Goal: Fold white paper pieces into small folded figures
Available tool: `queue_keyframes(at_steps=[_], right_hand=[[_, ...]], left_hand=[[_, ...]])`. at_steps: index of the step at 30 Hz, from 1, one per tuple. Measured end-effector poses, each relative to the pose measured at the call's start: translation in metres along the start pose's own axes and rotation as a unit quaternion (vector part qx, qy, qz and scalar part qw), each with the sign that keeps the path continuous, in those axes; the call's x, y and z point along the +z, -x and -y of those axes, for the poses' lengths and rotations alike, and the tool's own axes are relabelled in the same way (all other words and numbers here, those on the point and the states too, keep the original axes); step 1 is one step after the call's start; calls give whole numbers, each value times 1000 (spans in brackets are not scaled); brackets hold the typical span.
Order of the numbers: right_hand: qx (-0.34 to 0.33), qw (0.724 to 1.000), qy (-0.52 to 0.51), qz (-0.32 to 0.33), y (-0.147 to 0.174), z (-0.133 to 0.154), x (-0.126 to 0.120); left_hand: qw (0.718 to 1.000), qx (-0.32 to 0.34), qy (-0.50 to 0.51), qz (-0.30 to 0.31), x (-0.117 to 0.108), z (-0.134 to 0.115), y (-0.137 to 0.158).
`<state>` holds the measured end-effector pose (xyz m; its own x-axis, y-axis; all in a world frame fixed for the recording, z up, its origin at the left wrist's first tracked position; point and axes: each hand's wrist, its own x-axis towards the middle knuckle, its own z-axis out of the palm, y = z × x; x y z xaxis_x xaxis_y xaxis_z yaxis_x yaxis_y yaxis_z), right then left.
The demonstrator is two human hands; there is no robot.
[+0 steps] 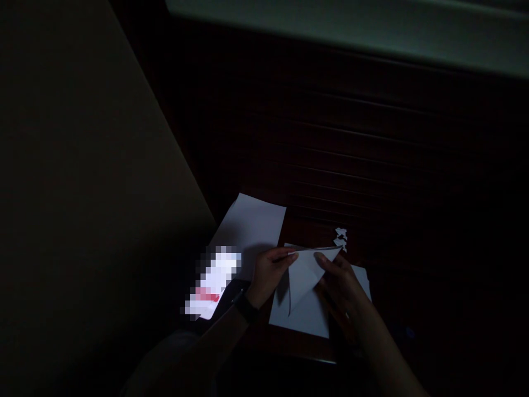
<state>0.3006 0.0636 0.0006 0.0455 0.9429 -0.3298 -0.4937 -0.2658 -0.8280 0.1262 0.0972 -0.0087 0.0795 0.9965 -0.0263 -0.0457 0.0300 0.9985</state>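
Between my two hands is a folded sheet of white paper (306, 273), roughly triangular, held up over the table with its point hanging down. My left hand (270, 270), with a dark watch (245, 306) on the wrist, pinches its upper left corner between thumb and fingers. On the right side, my right hand (336, 275) grips the paper with the thumb on its near face and the fingers behind it, partly hidden. Beneath lies a flat white sheet (308, 322). Small cut or torn paper pieces (340, 238) lie just beyond my right hand.
A larger white sheet (258, 220) lies at the back left. In front of it glows a lit screen (215, 284), blurred out. Another white paper (362, 278) shows behind my right wrist. The dark table's front edge (318, 360) is near; a pale wall (103, 165) rises at left. The room is dim.
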Motion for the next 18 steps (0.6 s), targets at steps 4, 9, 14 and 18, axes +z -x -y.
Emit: queue_keyframes(at_steps=[4, 9, 14, 18], right_hand=[[10, 1000, -6, -13, -2, -7, 0], [-17, 1000, -14, -15, -7, -9, -4], [-20, 1000, -2, -3, -7, -6, -5], [-21, 1000, 0, 9, -6, -3, -6]], left_hand=[[999, 19, -30, -2, 2, -1, 2], [998, 44, -52, 6, 1, 0, 4], [995, 64, -75, 23, 0, 0, 5], [992, 76, -98, 20, 2, 0, 7]])
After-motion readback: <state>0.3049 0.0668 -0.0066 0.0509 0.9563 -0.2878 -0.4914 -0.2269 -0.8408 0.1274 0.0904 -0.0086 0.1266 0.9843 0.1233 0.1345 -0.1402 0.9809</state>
